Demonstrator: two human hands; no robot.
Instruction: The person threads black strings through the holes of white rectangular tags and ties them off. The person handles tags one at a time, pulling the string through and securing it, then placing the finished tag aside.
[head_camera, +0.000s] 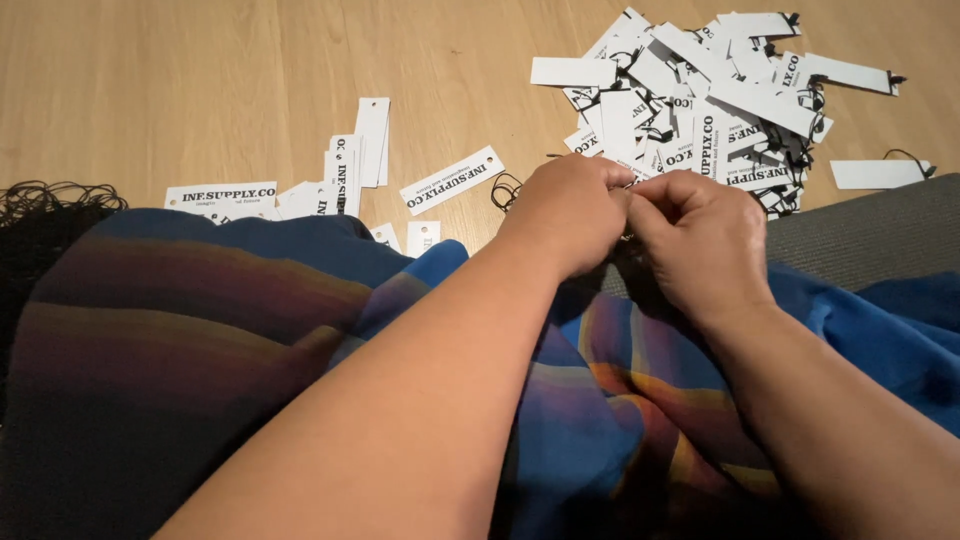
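Note:
My left hand (568, 210) and my right hand (700, 235) meet fingertip to fingertip at the middle of the view, both pinched around something small between them; I cannot make out what it is. They hover over a striped cloth (200, 300) in blue, maroon and orange that lies across my lap. Just beyond my knuckles lies a heap of white paper tags with black strings (700, 100). A black string loop (505, 188) lies on the floor beside my left hand.
Several loose white tags (350, 165) without strings lie on the wooden floor (200, 80) at the left. One single tag (875, 173) lies at the far right. A grey mat (870, 235) sits at the right, and black fringe (50, 195) at the far left.

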